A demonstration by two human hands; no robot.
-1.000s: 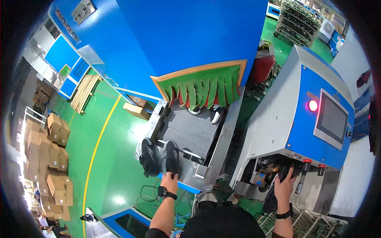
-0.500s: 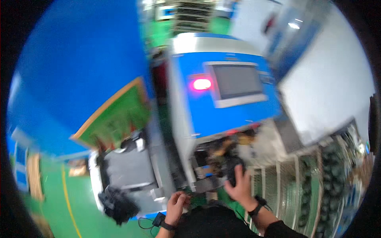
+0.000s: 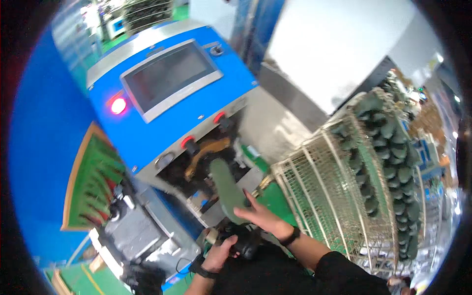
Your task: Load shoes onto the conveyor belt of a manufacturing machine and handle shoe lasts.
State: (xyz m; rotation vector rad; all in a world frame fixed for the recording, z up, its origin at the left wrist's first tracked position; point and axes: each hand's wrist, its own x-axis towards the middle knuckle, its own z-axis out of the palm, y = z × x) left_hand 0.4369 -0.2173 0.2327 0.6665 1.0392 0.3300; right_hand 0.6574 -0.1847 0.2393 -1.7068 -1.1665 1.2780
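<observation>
Below the lower front edge of the blue machine, the right hand has its fingers pinching one end of the green last; it could twist loose (left hand's finger grip: cannot tell).

The dark thing beside the left hand is blurred; black shoes at the conveyor's near corner are smeared, partly cut off.

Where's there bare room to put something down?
The grey plate between the green strips and the black shoes has a bare patch. It's crowded under the blue panel, where the right hand holds a green foot shape.
</observation>
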